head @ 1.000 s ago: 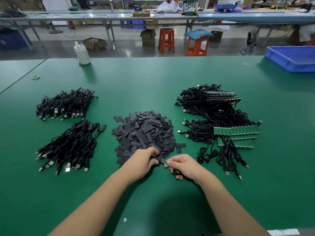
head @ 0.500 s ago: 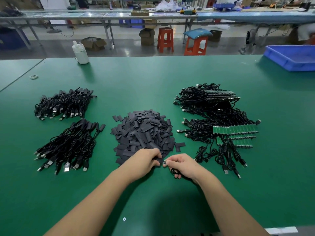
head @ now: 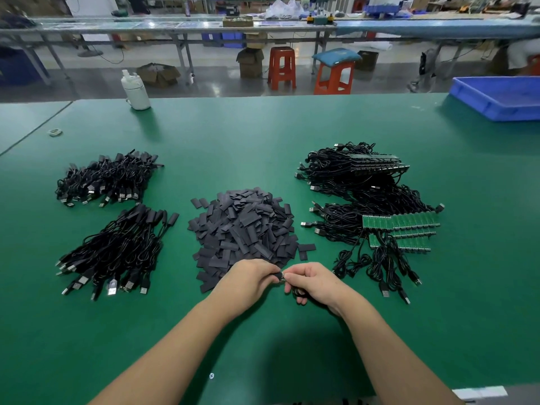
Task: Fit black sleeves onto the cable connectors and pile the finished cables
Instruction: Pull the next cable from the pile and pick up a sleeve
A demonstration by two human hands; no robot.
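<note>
A heap of flat black sleeves (head: pixel 244 226) lies mid-table. My left hand (head: pixel 248 280) pinches one black sleeve (head: pixel 277 277) just in front of that heap. My right hand (head: pixel 314 283) grips a cable, its connector end meeting the sleeve between my fingertips; the looped cable (head: pixel 298 292) hangs under my palm. Unsleeved cables with green circuit boards (head: pixel 400 222) lie tangled at the right. Two piles of sleeved cables lie at the left, one nearer (head: pixel 114 252) and one farther (head: pixel 106 178).
A white bottle (head: pixel 136 90) stands at the far left of the green table (head: pixel 263 133). A blue tray (head: pixel 499 96) sits at the far right edge. A small tape ring (head: pixel 55 132) lies at far left. Stools and benches stand beyond the table.
My hands have closed together. The connector tip that showed between them a second ago is now covered by the sleeve and my fingers.
</note>
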